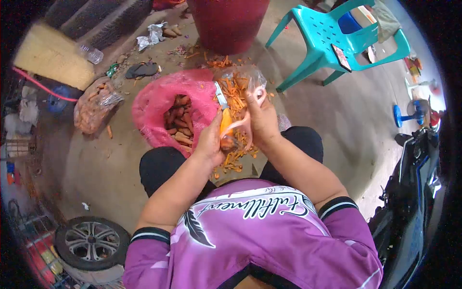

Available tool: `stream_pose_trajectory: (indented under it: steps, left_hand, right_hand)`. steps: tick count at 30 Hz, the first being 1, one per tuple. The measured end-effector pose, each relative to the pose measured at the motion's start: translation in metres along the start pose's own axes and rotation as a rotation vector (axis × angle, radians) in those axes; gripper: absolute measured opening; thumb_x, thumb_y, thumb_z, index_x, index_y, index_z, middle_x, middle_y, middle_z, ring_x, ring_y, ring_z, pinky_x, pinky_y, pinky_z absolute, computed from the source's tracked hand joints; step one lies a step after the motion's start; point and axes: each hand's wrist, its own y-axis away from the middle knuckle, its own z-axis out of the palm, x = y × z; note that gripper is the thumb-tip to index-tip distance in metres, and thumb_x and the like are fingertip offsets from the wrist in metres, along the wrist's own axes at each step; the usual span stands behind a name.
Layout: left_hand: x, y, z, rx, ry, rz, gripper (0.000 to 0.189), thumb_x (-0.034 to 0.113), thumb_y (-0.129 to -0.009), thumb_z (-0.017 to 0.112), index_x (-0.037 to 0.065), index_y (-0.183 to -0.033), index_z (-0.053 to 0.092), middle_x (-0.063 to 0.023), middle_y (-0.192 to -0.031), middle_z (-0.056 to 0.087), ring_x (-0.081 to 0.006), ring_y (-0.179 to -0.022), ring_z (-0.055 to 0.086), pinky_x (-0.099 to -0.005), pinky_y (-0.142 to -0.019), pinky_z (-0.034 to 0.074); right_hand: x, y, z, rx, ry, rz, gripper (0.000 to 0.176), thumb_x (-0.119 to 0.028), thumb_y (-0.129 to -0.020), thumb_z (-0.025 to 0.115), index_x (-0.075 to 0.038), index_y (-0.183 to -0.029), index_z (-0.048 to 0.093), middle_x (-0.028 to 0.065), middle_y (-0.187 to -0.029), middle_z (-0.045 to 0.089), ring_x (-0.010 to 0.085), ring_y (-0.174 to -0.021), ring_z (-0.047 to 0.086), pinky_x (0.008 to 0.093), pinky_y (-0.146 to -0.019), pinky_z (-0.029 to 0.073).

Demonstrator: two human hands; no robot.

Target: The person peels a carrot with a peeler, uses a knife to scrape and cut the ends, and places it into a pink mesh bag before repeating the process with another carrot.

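My left hand (210, 139) is closed round a yellow-handled knife (225, 121), whose pale blade points away from me. An orange-brown root piece (227, 142) shows by its fingers. My right hand (263, 118) is closed on a pale pink strip (260, 95) that loops at its fingertips; another part of it stretches towards my left hand. Beneath both hands, orange cut strips (236, 98) lie in and around a clear plastic bag (255, 74). Left of them, a pink mesh sack (151, 103) stands open with brownish roots (183, 120) inside.
Beyond the sack is a large red tub (228, 24). A teal chair (317, 33) bearing a phone (341, 57) stands at the upper right. Another bag of roots (95, 107) and a sandal (142, 70) lie leftward. A wheel (92, 242) and a motorcycle (409, 192) flank me.
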Motion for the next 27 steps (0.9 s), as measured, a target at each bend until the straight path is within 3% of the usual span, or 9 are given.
stream_pose_trajectory:
  steps: [2, 6, 7, 10, 14, 18, 22, 26, 27]
  left_hand:
    - [-0.004, 0.006, -0.003, 0.030, 0.057, 0.028, 0.042, 0.041, -0.086, 0.037, 0.009, -0.112, 0.045, -0.0098, -0.102, 0.054, -0.0225, -0.090, 0.055, -0.0379, -0.079, 0.045]
    - [-0.025, 0.012, -0.007, 0.026, 0.167, 0.041, 0.036, 0.038, -0.088, 0.037, 0.010, -0.106, 0.048, -0.0065, -0.091, 0.055, -0.0170, -0.072, 0.055, -0.0304, -0.061, 0.046]
    - [-0.028, 0.020, -0.002, 0.028, 0.138, 0.069, 0.036, 0.038, -0.088, 0.037, 0.008, -0.106, 0.048, -0.0075, -0.092, 0.055, -0.0182, -0.076, 0.055, -0.0327, -0.066, 0.047]
    - [-0.027, 0.029, -0.001, 0.005, 0.114, 0.088, 0.032, 0.035, -0.087, 0.040, 0.010, -0.105, 0.050, -0.0052, -0.090, 0.057, -0.0181, -0.078, 0.057, -0.0335, -0.067, 0.048]
    - [-0.036, 0.041, -0.001, -0.013, -0.065, 0.105, 0.037, 0.038, -0.088, 0.037, 0.006, -0.103, 0.048, -0.0073, -0.077, 0.055, -0.0173, -0.060, 0.055, -0.0299, -0.053, 0.046]
    - [-0.038, 0.043, 0.002, -0.023, -0.152, 0.093, 0.034, 0.038, -0.088, 0.037, 0.006, -0.091, 0.049, -0.0053, -0.067, 0.051, -0.0148, -0.053, 0.051, -0.0263, -0.041, 0.041]
    - [-0.024, 0.024, -0.011, 0.096, -0.130, 0.167, 0.034, 0.037, -0.088, 0.037, 0.007, -0.096, 0.050, -0.0051, -0.068, 0.052, -0.0148, -0.055, 0.052, -0.0261, -0.044, 0.042]
    - [-0.020, 0.018, 0.007, 0.178, -0.008, 0.080, 0.032, 0.035, -0.088, 0.036, 0.008, -0.099, 0.050, -0.0045, -0.069, 0.052, -0.0143, -0.056, 0.052, -0.0262, -0.050, 0.045]
    - [-0.028, 0.010, -0.005, 0.075, -0.046, 0.155, 0.029, 0.034, -0.088, 0.037, 0.009, -0.095, 0.050, -0.0049, -0.071, 0.052, -0.0148, -0.057, 0.053, -0.0269, -0.050, 0.046]
  right_hand:
    - [-0.007, 0.007, 0.000, -0.024, 0.044, -0.078, 0.020, -0.017, -0.079, 0.058, -0.005, -0.088, 0.044, 0.0032, -0.068, 0.048, 0.0111, -0.054, 0.048, 0.0234, -0.044, 0.041]
    - [0.003, 0.042, 0.010, -0.026, 0.215, -0.252, 0.020, -0.018, -0.078, 0.058, -0.004, -0.085, 0.047, 0.0014, -0.066, 0.048, 0.0092, -0.052, 0.045, 0.0232, -0.047, 0.038]
    - [0.012, 0.040, 0.007, -0.028, 0.222, -0.294, 0.019, -0.018, -0.077, 0.059, -0.003, -0.083, 0.048, 0.0016, -0.066, 0.050, 0.0087, -0.051, 0.044, 0.0237, -0.048, 0.038]
    - [0.029, 0.029, -0.001, -0.091, 0.134, -0.156, 0.019, -0.018, -0.077, 0.059, -0.003, -0.082, 0.049, 0.0022, -0.065, 0.050, 0.0091, -0.052, 0.045, 0.0240, -0.048, 0.037]
    - [-0.002, 0.030, 0.000, 0.015, 0.238, -0.034, 0.022, -0.019, -0.078, 0.056, -0.003, -0.092, 0.048, 0.0014, -0.073, 0.048, 0.0100, -0.061, 0.046, 0.0251, -0.052, 0.040]
    - [-0.003, -0.043, -0.030, 0.162, 0.160, -0.362, 0.022, -0.023, -0.077, 0.057, -0.003, -0.081, 0.048, 0.0023, -0.071, 0.048, 0.0114, -0.061, 0.045, 0.0260, -0.051, 0.039]
    - [-0.009, -0.020, -0.015, 0.046, 0.201, -0.160, 0.022, -0.022, -0.077, 0.057, -0.004, -0.085, 0.048, 0.0014, -0.071, 0.047, 0.0107, -0.060, 0.045, 0.0255, -0.050, 0.039]
    - [0.021, -0.011, -0.004, -0.114, 0.187, -0.158, 0.019, -0.016, -0.076, 0.059, -0.005, -0.087, 0.049, 0.0019, -0.073, 0.048, 0.0099, -0.060, 0.045, 0.0247, -0.050, 0.039]
    - [0.017, -0.016, -0.005, -0.093, 0.142, -0.024, 0.019, -0.017, -0.076, 0.060, -0.005, -0.086, 0.049, 0.0025, -0.074, 0.048, 0.0104, -0.059, 0.046, 0.0248, -0.048, 0.040]
